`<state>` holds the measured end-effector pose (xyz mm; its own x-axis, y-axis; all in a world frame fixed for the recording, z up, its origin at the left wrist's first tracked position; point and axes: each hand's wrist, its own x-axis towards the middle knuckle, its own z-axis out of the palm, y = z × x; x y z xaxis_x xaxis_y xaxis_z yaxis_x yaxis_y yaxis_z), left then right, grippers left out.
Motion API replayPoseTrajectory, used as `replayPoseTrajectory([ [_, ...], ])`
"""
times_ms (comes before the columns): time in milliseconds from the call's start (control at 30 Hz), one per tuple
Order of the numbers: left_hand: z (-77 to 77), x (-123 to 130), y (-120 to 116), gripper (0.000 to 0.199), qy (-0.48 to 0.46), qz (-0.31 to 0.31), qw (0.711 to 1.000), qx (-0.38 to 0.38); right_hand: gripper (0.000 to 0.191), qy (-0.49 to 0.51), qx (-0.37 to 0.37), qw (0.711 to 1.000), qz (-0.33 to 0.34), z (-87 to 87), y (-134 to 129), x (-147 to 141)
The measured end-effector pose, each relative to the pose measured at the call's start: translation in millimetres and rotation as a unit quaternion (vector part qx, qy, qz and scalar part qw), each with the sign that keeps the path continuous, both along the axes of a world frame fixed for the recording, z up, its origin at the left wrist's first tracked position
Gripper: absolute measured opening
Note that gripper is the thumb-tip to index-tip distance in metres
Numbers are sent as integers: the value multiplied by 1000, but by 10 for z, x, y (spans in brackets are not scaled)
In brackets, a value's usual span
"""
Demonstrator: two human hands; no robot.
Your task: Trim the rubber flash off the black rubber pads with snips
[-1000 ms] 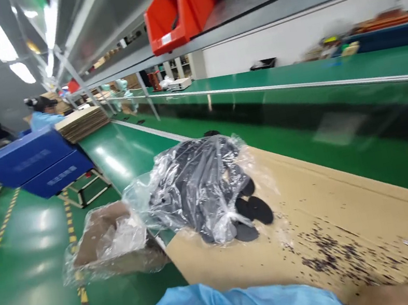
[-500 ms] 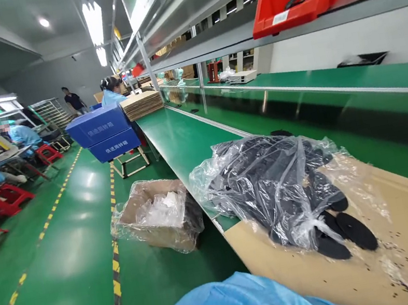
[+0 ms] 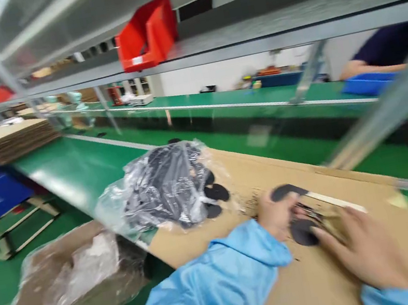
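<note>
Just now: my left hand (image 3: 277, 216) and my right hand (image 3: 365, 250) have come down over the cardboard sheet (image 3: 306, 282), so they are at the black pads now.
Pads: one black pad (image 3: 302, 233) is under my hands, and another black pad (image 3: 285, 192) is just past them.
Left hand: it is curled between the pads. It is blurry, so I cannot tell if it grips them.
Right hand: it is open, with the fingers (image 3: 333, 237) spread just right of the near pad.
Things: a pale strip (image 3: 335, 201) touches the far pad. To the left, more black pads (image 3: 217, 192) lie beside a clear plastic bag (image 3: 166, 185).
Rest: the cardboard sheet lies on the green surface (image 3: 74, 175). A cardboard box (image 3: 73, 286) sits on the floor (image 3: 159, 281). Far right, a person's arm (image 3: 366, 66) is by a blue tray (image 3: 368, 84). A red bin (image 3: 146, 36) sits on a shelf (image 3: 248, 42).
</note>
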<state>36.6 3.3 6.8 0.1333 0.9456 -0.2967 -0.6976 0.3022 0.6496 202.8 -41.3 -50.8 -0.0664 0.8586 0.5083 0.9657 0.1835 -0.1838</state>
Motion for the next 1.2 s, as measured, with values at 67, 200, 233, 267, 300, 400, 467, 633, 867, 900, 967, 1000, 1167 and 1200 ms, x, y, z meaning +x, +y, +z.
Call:
replayPoseTrajectory([
  [67, -17, -27, 36, 32, 12, -4, 1000, 11, 69, -31, -69, 997, -8, -10, -82, -8],
  [200, -104, -37, 61, 30, 24, -10, 999, 27, 61, -23, -118, 992, -45, 34, -136, -51],
  [233, -114, -38, 54, 29, 20, -15, 999, 31, 64, -17, -124, 991, -53, 49, -139, -38],
  [267, -117, -41, 44, 29, 17, -23, 999, 34, 66, -11, -131, 990, -58, 62, -140, -14],
  [300, -114, -45, 34, 28, 15, -29, 999, 34, 66, -6, -139, 988, -59, 74, -139, 18],
  [400, -96, -56, 17, 22, 9, -39, 999, 28, 55, 11, -149, 988, -40, 102, -120, 109],
  [467, -89, -59, 16, 17, 0, -41, 999, 20, 49, 32, -129, 991, -24, 124, -107, 124],
  [633, -86, -59, 20, 7, -50, -54, 997, -15, 51, 146, -15, 989, 5, 228, -154, 6],
  [867, -47, -74, 29, 10, -95, -68, 991, -67, 49, 144, 83, 984, 67, 276, -207, -122],
  [900, -43, -75, 32, 11, -98, -67, 990, -72, 48, 137, 84, 984, 73, 270, -203, -129],
  [967, -43, -75, 40, 12, -103, -66, 989, -79, 47, 127, 85, 985, 78, 258, -195, -136],
  [1000, -46, -75, 45, 12, -106, -67, 989, -82, 46, 123, 89, 985, 78, 254, -192, -137],
  [1167, -78, -77, 59, 10, -121, -70, 986, -85, 46, 111, 104, 986, 66, 258, -187, -137],
  [1200, -82, -78, 58, 9, -124, -70, 986, -85, 46, 109, 102, 987, 63, 262, -189, -139],
])
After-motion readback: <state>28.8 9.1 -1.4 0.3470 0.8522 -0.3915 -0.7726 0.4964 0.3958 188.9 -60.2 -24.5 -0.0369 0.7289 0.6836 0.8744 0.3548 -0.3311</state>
